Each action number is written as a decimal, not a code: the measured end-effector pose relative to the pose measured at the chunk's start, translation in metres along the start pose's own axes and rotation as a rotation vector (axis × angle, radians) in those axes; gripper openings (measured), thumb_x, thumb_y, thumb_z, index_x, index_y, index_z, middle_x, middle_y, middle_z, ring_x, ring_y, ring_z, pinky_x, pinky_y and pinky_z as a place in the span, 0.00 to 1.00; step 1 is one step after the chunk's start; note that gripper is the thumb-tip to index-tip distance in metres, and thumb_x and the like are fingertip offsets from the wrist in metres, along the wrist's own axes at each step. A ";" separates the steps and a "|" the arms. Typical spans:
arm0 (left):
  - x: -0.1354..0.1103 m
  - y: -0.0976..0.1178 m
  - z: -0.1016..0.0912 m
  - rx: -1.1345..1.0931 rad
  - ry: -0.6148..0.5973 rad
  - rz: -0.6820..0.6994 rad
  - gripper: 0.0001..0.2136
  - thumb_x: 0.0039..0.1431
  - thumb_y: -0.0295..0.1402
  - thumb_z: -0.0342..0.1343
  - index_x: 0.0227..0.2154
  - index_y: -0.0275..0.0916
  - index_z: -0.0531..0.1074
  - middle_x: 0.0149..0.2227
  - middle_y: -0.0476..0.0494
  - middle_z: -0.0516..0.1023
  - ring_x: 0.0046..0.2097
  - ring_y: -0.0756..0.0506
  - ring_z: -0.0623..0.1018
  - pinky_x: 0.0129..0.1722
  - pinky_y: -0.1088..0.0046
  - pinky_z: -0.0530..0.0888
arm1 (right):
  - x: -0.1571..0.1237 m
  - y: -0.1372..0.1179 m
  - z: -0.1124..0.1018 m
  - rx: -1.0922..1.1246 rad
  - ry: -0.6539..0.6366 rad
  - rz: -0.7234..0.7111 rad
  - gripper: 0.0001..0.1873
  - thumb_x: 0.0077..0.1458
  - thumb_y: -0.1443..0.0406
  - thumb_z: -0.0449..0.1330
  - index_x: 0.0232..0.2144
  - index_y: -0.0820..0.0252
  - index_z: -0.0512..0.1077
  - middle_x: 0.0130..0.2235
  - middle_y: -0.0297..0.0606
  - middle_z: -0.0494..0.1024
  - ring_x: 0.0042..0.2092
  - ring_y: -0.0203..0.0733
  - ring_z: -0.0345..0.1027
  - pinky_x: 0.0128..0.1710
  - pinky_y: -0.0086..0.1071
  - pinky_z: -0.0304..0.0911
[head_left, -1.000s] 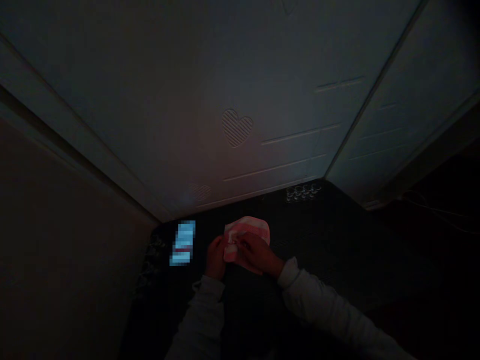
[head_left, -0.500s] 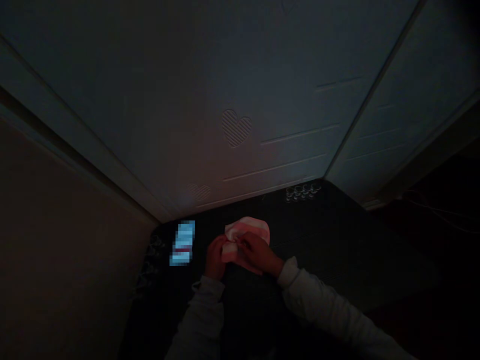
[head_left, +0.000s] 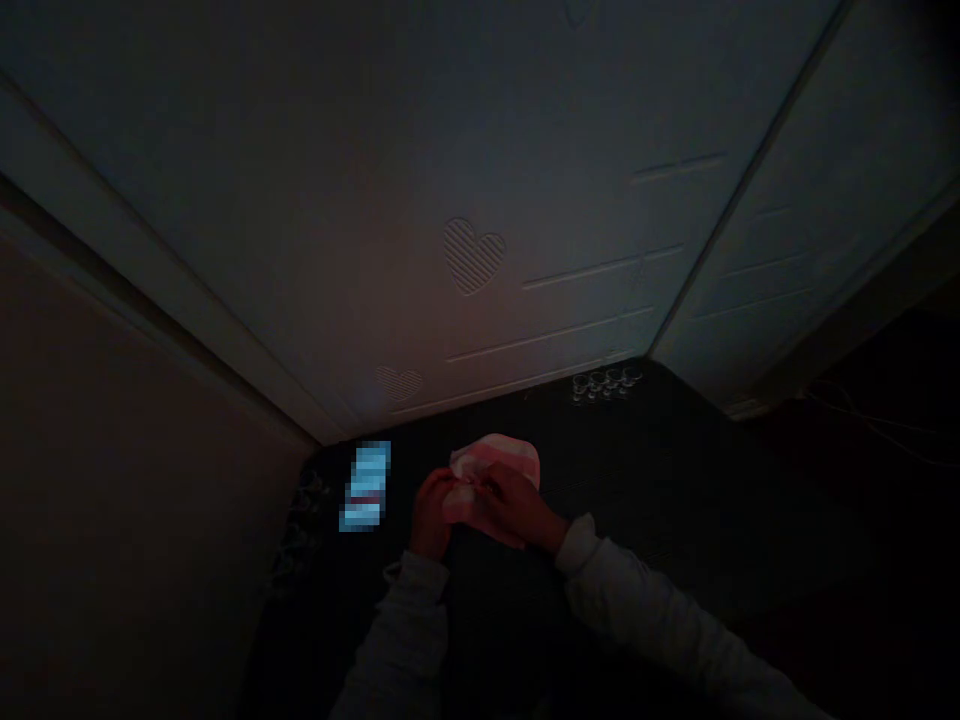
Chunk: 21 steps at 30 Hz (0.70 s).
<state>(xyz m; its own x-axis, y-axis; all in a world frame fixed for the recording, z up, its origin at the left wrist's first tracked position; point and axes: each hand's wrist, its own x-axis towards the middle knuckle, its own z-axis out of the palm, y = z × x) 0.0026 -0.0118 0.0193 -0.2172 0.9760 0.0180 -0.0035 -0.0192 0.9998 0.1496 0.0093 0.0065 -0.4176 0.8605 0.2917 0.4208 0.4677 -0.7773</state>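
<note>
left hand pinches near-left edge of pink cloth | right hand clamped on its middle | cloth lies on dark surface, centre | lit screen just left | small glasses far right

Your left hand and right hand gripped a pink cloth, just right of the glowing phone.

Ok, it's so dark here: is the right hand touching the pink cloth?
Touching. The head view shows the right hand overlapping and gripping the pink cloth.
</note>
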 end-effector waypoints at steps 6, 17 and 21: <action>0.000 -0.003 0.001 -0.115 0.011 -0.069 0.04 0.41 0.29 0.52 0.23 0.37 0.71 0.28 0.46 0.71 0.31 0.46 0.71 0.29 0.72 0.67 | 0.000 0.000 0.000 -0.002 0.001 0.003 0.07 0.53 0.67 0.50 0.31 0.63 0.66 0.31 0.38 0.70 0.32 0.36 0.61 0.31 0.30 0.56; 0.004 -0.012 0.005 -0.304 0.074 -0.189 0.08 0.41 0.30 0.53 0.28 0.37 0.67 0.27 0.50 0.72 0.31 0.49 0.72 0.31 0.75 0.67 | 0.000 0.003 0.001 -0.030 -0.002 -0.015 0.06 0.53 0.67 0.50 0.31 0.63 0.67 0.30 0.38 0.69 0.32 0.37 0.61 0.31 0.30 0.55; 0.003 -0.009 0.006 -0.282 0.068 -0.180 0.08 0.41 0.31 0.54 0.28 0.36 0.68 0.28 0.49 0.73 0.31 0.49 0.72 0.31 0.75 0.67 | 0.000 0.003 0.000 -0.012 -0.005 -0.010 0.06 0.53 0.67 0.50 0.32 0.62 0.67 0.32 0.38 0.70 0.33 0.37 0.61 0.32 0.30 0.56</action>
<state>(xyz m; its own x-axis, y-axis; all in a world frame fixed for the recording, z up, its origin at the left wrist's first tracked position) 0.0078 -0.0073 0.0107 -0.2532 0.9526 -0.1689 -0.3158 0.0836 0.9451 0.1507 0.0102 0.0039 -0.4255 0.8548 0.2969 0.4261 0.4788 -0.7676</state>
